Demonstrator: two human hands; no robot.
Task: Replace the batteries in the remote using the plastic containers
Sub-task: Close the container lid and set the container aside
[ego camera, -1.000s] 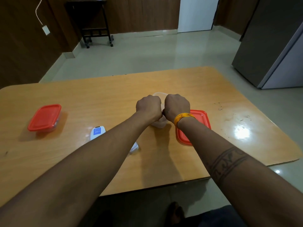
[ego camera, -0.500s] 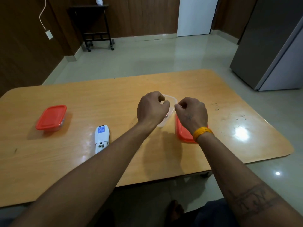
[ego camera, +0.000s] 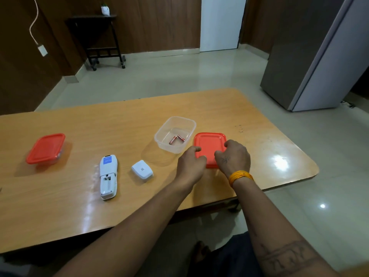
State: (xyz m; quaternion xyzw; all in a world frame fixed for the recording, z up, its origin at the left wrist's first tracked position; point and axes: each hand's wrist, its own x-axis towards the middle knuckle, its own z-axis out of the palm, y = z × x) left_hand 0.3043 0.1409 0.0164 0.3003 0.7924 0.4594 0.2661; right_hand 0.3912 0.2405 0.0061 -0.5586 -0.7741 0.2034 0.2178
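I see a room in a home, probably a dining area: a wooden table (ego camera: pixel 99 124), a grey fridge (ego camera: pixel 311 56), dark wood-panelled walls (ego camera: pixel 159 23), a tiled floor (ego camera: pixel 169 76) and a white door (ego camera: pixel 220 23).

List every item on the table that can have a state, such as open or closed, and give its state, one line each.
Clear container: open, lid off, two batteries inside.
Red lid: off, flat on the table, both hands at it.
Left container: closed, red lid on.
Remote: face down, battery compartment open and empty.
Battery cover: off, lying beside the remote.
Left hand: fingers loosely curled, at lid's edge.
Right hand: fingers curled over the lid.
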